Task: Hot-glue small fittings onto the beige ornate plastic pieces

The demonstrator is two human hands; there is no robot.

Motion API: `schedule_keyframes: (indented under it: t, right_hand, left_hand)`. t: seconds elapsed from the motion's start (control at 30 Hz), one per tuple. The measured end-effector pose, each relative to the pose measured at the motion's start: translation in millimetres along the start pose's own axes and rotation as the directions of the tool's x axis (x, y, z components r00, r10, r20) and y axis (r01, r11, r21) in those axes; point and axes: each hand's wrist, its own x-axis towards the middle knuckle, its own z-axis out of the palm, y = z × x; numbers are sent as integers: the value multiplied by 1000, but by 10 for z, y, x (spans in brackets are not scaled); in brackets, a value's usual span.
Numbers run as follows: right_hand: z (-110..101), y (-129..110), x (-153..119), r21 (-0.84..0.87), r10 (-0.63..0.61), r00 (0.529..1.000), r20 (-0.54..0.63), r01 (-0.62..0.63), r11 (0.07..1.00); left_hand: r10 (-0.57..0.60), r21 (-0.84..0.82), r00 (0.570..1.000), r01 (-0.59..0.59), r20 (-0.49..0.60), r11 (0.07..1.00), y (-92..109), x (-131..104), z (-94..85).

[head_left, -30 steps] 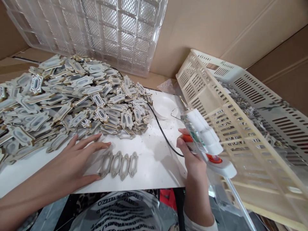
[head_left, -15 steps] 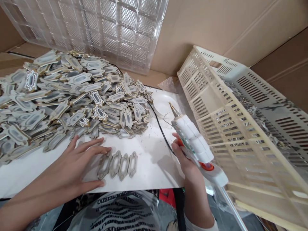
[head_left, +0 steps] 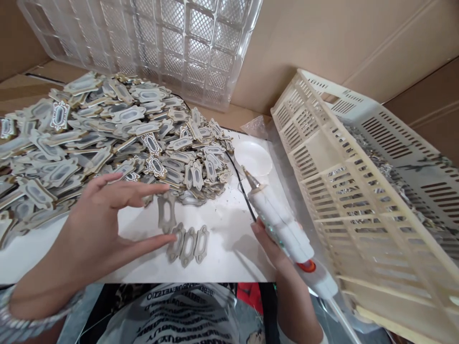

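Between its thumb and a fingertip, my left hand grips a small grey ornate frame by its two ends, just above the white tabletop. Below it, three more grey frames lie side by side in a row. My right hand is wrapped round a white hot glue gun with a metal nozzle, which points up and to the left. A clear glue stick sticks out of its rear end.
A big heap of similar frames covers the left and back. Beyond it stands a clear compartmented plastic tray. A white round dish sits past the nozzle, near a black cord. A cream slotted basket fills the right.
My left hand has picked the leftmost frame out of the row and moved it up, away from the others. The glue gun's nozzle has shifted slightly left and down.
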Motion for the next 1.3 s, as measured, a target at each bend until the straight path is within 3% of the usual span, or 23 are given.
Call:
schedule_keyframes:
  t: [0.1, 0.2, 0.3, 0.4, 0.63, 1.0, 1.3]
  right_hand:
    - [15, -109, 28, 56, -209, 974, 87, 205, 977]
    - [62, -213, 63, 54, -277, 960, 46, 275, 960]
    - [106, -221, 56, 49, -216, 975, 48, 213, 976]
    - [134, -143, 12, 42, -79, 992, 97, 75, 996]
    - [170, -52, -33, 66, 25, 992, 125, -34, 997]
    - [157, -79, -20, 49, -58, 992, 109, 53, 997]
    - [156, -93, -3, 76, 68, 990, 128, -78, 994]
  left_hand:
    - [129, 73, 985, -121, -118, 990, 111, 210, 26]
    - [192, 32, 969, -190, -156, 981, 160, 350, 104]
    - [235, -4, 957, -239, -171, 971, 174, 419, 158]
    - [317, 11, 929, -321, -190, 947, 183, 437, 164]
    - [345, 49, 926, -341, -157, 939, 224, 421, 147]
    - [340, 57, 928, -335, -150, 940, 228, 431, 147]
    - [316, 19, 937, -317, -147, 948, 252, 432, 136]
